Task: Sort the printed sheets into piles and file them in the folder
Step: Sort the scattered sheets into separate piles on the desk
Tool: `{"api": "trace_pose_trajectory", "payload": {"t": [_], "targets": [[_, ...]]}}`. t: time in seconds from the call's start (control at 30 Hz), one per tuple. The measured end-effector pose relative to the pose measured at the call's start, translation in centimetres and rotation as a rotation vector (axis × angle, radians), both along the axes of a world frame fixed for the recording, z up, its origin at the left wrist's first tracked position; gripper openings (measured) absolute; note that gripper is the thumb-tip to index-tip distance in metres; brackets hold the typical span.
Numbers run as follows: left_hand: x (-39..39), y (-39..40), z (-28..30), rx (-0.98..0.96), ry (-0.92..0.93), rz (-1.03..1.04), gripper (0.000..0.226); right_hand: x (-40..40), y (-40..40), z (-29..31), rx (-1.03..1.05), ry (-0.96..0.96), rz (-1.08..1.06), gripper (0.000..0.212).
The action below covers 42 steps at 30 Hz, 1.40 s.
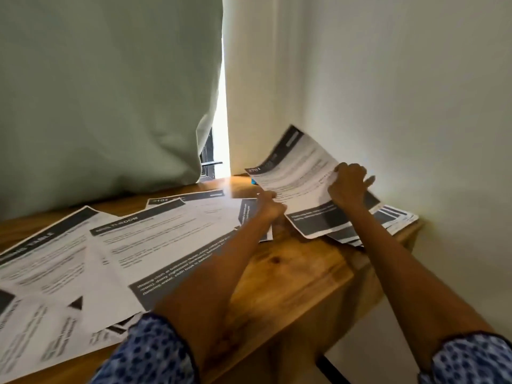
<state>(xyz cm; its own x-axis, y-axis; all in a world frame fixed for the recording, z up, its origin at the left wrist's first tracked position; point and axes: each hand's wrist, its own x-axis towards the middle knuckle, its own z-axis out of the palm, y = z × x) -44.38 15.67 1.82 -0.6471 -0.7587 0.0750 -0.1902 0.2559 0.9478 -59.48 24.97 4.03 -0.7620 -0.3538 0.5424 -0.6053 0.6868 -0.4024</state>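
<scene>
Raised sheet (pixel 297 187) held tilted off the table (pixel 299 275), probably lifted clear to read its header before assigning a pile. Left hand (pixel 270 207) pinching the sheet's near-left edge; right hand (pixel 347 187) gripping its right side, fingers curled over the top. Small pile (pixel 393 217) under it at the table's far right corner, close to the wall (pixel 401 92). Other sheets (pixel 166 239) spread left. Bare wood near front edge. No folder visible.

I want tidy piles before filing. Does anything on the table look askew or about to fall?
Yes. The stack at the table's far right corner is fanned out and juts past the edge. Both hands, left and right, hold a lifted sheet above it. Sheets at left overlap crookedly.
</scene>
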Motion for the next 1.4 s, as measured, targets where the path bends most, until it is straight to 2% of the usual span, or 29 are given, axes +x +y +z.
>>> {"api": "trace_pose_trajectory", "payload": {"t": [0.07,0.13,0.2,0.33,0.43,0.53,0.67,0.73,0.8,0.9,1.0,1.1,1.2,1.27,1.4], "targets": [[-1.5,1.6,-0.5,0.030,-0.085,-0.068,0.053,-1.9,-0.1,-1.8,0.239,-0.087,0.052,0.046],[-2.1,2.3,-0.9,-0.068,-0.156,-0.031,0.057,-2.9,-0.7,-4.2,0.427,-0.245,0.146,0.057],[-1.9,2.4,-1.0,-0.098,-0.136,-0.008,0.055,-3.0,-1.2,-5.4,0.537,-0.273,0.125,0.061],[-0.8,2.2,0.0,0.069,-0.129,-0.069,0.047,-2.2,-0.7,-4.0,0.522,-0.235,0.010,0.052],[0.8,1.5,1.0,0.010,-0.113,0.005,0.039,-1.6,-0.7,-2.7,0.485,-0.230,0.036,0.058],[3.9,0.2,1.8,-0.084,-0.083,0.128,0.029,1.4,-1.9,-1.8,0.315,-0.161,0.201,0.054],[10.8,-2.8,2.2,-0.115,-0.090,0.297,0.031,8.2,-4.7,-0.5,-0.016,-0.129,0.501,0.033],[15.1,-4.3,2.0,-0.128,-0.104,0.375,0.030,11.9,-6.2,-0.3,-0.060,-0.157,0.640,0.028],[19.7,-5.4,1.8,-0.140,-0.119,0.447,0.027,15.3,-7.5,-0.5,0.048,-0.228,0.721,0.036],[25.8,-6.7,1.3,-0.112,-0.116,0.545,0.024,18.3,-8.5,-1.2,0.390,-0.316,0.668,0.059],[30.5,-7.6,1.3,-0.001,-0.104,0.559,0.011,19.2,-8.8,-1.4,0.461,-0.328,0.550,0.058],[33.6,-7.7,1.4,0.090,-0.144,0.479,0.016,20.1,-8.6,-0.9,0.347,-0.224,0.541,0.043],[35.6,-8.1,1.1,0.132,-0.104,0.401,0.032,21.4,-8.4,0.2,0.057,-0.180,0.628,0.032],[36.6,-8.3,0.9,0.174,-0.017,0.358,0.043,22.8,-8.6,1.2,-0.143,-0.318,0.712,0.029],[38.7,-8.5,1.0,0.185,0.177,0.330,0.053,26.7,-9.5,2.2,-0.410,-0.777,0.859,0.031]]}}
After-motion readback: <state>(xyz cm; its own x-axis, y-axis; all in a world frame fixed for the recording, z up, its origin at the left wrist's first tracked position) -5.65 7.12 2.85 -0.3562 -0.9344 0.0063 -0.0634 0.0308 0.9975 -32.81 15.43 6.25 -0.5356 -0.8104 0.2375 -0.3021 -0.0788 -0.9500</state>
